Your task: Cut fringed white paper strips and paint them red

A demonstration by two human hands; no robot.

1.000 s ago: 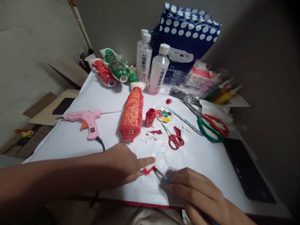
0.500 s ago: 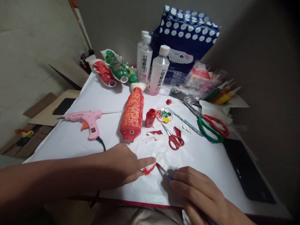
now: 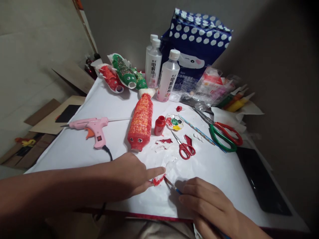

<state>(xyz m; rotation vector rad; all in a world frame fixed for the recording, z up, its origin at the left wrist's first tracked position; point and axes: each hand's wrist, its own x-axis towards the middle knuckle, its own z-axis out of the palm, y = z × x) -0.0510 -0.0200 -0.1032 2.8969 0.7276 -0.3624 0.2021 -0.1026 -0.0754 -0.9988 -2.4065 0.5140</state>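
Paintbrush is pinched in the right hand, fingers closed round its blue handle, tip touching a small cut-out piece that's half red, half white. That piece sits near the front edge of the white paper sheet covering the table. Left hand is mostly curled with the index finger stuck out, pressing the piece flat, not gripping anything.

Surface is pretty cluttered. Pink glue gun lies on the left with its black cord trailing toward the front edge. A red bottle fish lies in the middle, with a red paint pot and a small palette just beside it. Small red scissors are near those, bigger red-and-green scissors further right. At the back: more painted fish, three plastic bottles, and a blue polka-dot bag leaning against a plain grey wall. Cardboard sheets lie on the floor off to the left. Room's dim, corners fall into shadow.
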